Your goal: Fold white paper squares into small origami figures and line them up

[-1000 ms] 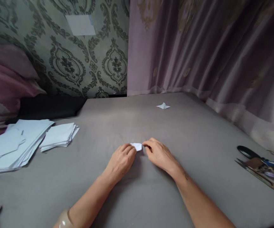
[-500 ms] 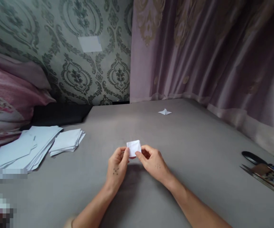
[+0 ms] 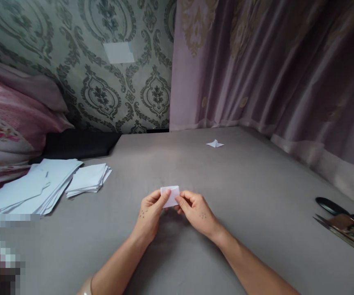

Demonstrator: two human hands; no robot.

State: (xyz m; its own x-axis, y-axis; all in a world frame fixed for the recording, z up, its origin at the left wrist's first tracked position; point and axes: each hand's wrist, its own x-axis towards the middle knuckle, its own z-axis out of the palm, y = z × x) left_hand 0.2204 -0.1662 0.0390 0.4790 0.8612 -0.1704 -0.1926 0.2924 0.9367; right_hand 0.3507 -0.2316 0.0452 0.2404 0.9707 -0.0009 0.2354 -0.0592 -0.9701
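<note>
Between my two hands is a small folded piece of white paper (image 3: 172, 197), roughly square, raised above the grey surface. My left hand (image 3: 150, 211) pinches its left side, the thumb lying flat across the front. On the right edge, my right hand (image 3: 198, 209) grips the lower corner between thumb and fingers. The fingertips behind the paper are mostly hidden. Farther back on the surface rests a small folded white paper shape (image 3: 215, 144) with two pointed ends and a raised middle.
At left lie a stack of large white sheets (image 3: 26, 190) and a stack of smaller paper squares (image 3: 86, 179). Scissors (image 3: 333, 229) and other tools lie at the right edge. A black folded item (image 3: 78, 144) is at the back left, and a purple curtain (image 3: 219, 73) hangs behind.
The folded paper has shifted slightly left and down and turned a little. My left thumb has moved farther onto its front. The view has shifted slightly.
</note>
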